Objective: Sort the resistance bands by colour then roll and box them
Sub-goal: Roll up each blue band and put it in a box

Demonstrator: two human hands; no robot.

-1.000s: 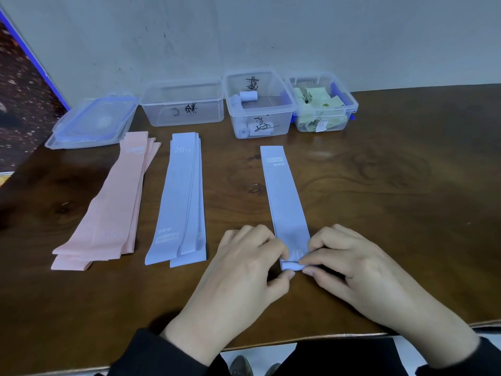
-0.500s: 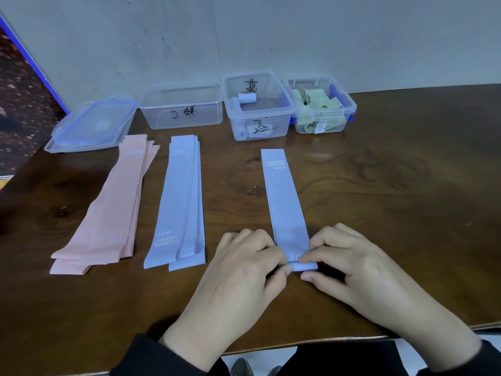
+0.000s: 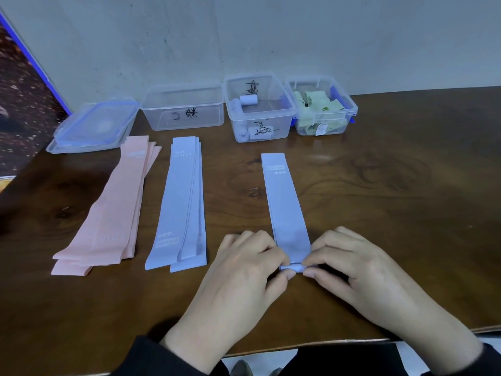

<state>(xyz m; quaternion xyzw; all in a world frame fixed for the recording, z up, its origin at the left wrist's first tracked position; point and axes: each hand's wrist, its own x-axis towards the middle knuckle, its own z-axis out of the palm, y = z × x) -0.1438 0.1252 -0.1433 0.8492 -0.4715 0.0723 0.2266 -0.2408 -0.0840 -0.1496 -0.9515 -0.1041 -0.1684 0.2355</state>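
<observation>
Wooden counter (image 3: 379, 213) is carrying your work: your left hand (image 3: 244, 270) and right hand (image 3: 349, 267) are pinching the lavender band's (image 3: 284, 207) rolled near end at 6 o'clock. At 9 o'clock, a lavender stack (image 3: 180, 204) is reading "20 LB", pink stack (image 3: 108, 213) beside it. Clear boxes (image 3: 259, 109) are sitting at 12 o'clock.

The desk (image 3: 379, 213) is dark wood with a visible grain and a soft sheen. The lilac band (image 3: 284, 202) looks like smooth, matt rubbery sheet, as do the lilac stack (image 3: 180, 202) and the pink stack (image 3: 113, 210), all with faint pale print. The boxes (image 3: 183, 107) and the lid (image 3: 95, 128) are clear, glossy plastic, marked in black ink. The wall (image 3: 271, 36) behind is matt, scuffed plaster
</observation>
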